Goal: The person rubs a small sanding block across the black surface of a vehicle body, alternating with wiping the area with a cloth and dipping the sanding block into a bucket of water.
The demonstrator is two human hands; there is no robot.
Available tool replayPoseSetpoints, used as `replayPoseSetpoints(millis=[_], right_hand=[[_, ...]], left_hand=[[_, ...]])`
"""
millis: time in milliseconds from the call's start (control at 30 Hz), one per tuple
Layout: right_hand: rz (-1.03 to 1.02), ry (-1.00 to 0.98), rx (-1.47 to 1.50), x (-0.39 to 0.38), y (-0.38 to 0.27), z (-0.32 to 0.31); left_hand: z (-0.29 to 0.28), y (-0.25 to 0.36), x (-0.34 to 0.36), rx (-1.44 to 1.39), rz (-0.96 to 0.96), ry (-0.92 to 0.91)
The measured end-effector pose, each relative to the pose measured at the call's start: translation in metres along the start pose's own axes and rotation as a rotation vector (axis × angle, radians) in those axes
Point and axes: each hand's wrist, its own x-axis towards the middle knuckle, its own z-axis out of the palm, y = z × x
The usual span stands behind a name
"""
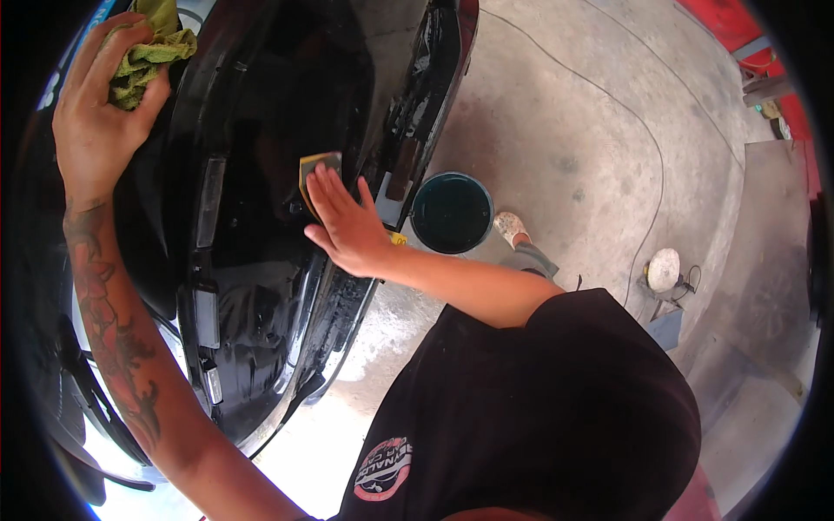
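High on the left, my left hand (102, 113) has its fingers closed round a crumpled yellow-green cloth (156, 54). It is raised beside the edge of a glossy black car (287, 78). My right hand (347, 217) lies on the car's black panel, fingers stretched out and pressed down on a grey sanding pad with a yellow edge (310, 163). The thumb sticks out to the side. The fingers cover much of the pad, and its underside is hidden. Wet streaks and whitish smears mark the car's lower edge.
A dark round bucket of liquid (453, 213) stands on the concrete floor (556, 113), close to the car. My shoe (511, 229) is beside it. A long thin cable (638, 122) crosses the floor. Further right are a whitish round object (665, 269) and a grey flat panel (769, 226).
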Motion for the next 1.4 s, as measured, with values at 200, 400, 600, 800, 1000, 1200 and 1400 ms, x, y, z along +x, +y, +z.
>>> replayPoseSetpoints(millis=[200,400,600,800,1000,1200,1400], right_hand=[[0.052,0.362,0.016,0.074,0.018,-0.04],[-0.046,0.087,-0.005,0.007,0.006,-0.007],[-0.083,0.326,-0.133,0.081,0.029,-0.05],[-0.06,0.262,-0.141,0.053,0.034,-0.034],[-0.259,0.388,-0.202,0.097,0.022,-0.063],[-0.166,0.25,-0.194,0.053,0.043,-0.047],[-0.186,0.371,-0.197,0.093,0.022,-0.063]], left_hand=[[-0.001,0.004,0.0,0.02,-0.044,-0.03],[-0.001,-0.001,-0.001,0.013,-0.006,-0.016],[-0.001,0.001,0.0,0.005,-0.01,-0.009],[-0.001,0.003,0.002,0.029,-0.027,-0.028],[0.003,-0.006,0.0,-0.022,-0.042,-0.021],[0.001,-0.008,-0.002,-0.009,-0.016,-0.03],[0.001,0.006,0.005,0.026,-0.078,-0.035]])
